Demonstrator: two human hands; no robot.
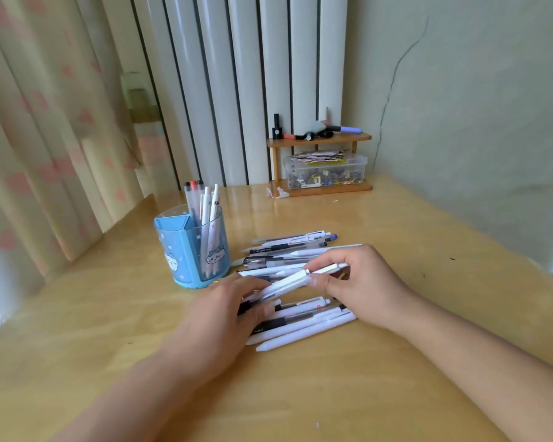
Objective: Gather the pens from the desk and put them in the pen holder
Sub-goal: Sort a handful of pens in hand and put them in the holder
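Head view: your two bare forearms reach in from the bottom edge over the yellow wooden desk (396, 393). Your left hand (224, 311) lies palm down on the near end of the pile of pens (304, 327), its fingers curled around the lower end of a white pen (296, 280). Your right hand (361, 282) pinches the upper end of that same pen between thumb and fingertips, so both hands hold it, tilted, just above the pile. Beneath it the near pens lie side by side, mostly white with some black; more pens (297, 247) lie in a row just beyond your fingers. Left of them, close by, stands the blue pen holder (192, 250), upright, with several pens already standing in its clear compartment. Farther back, against the wall, a small wooden shelf (320, 140) holds a clear plastic box (326, 172) under its top board.
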